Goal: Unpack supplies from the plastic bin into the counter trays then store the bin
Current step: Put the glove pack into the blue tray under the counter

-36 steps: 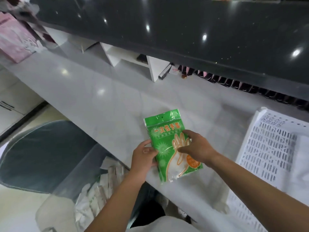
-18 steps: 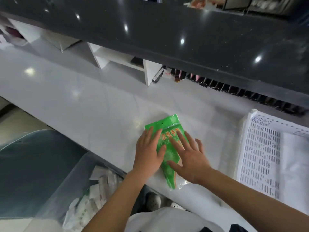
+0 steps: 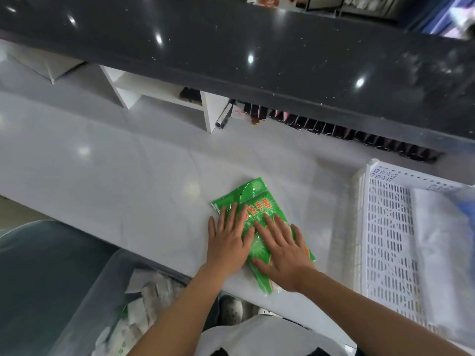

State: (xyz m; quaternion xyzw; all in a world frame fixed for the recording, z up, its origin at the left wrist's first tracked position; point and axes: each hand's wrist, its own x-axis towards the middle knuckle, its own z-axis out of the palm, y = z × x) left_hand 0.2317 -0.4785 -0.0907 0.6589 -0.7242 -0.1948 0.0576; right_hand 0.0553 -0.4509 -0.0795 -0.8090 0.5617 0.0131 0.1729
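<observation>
A: Nearest first?

B: Just below and to the left of the left hand [image 3: 227, 242]: clear plastic bin [image 3: 84, 299], down off the counter edge, holding a heap of small white packets [image 3: 144, 301]. Blurred there, so possibly a bit of green among them; hard to tell.

A: And the hands themselves?

B: Both flat, fingers spread, palms down. Gripping nothing, only pressing. Left hand on the near-left part of the green glove packet [image 3: 259, 206], right hand [image 3: 281, 249] over its middle and lower right. Thumbs nearly touching.

A: Packet's place?

B: Flat on the white counter [image 3: 128, 176], under both palms, bottom corner close to the counter's near edge. Not in any tray.

A: Trays?

B: To the right of the right hand, close by: white slotted tray [image 3: 385, 227], with pale sheets or bags lying in it, smeared by motion at the frame edge.

A: Beyond the fingertips?

B: White cubby shelf [image 3: 159, 96], then a row of dark bottles [image 3: 334, 129] tucked under the black upper ledge [image 3: 257, 47].

A: Progress, then?

B: Early to middling, by the look of it. 1 packet out and being smoothed, yet to go in a tray. Bin far from empty. Left to do: rest of the packets, then stowing the bin.
</observation>
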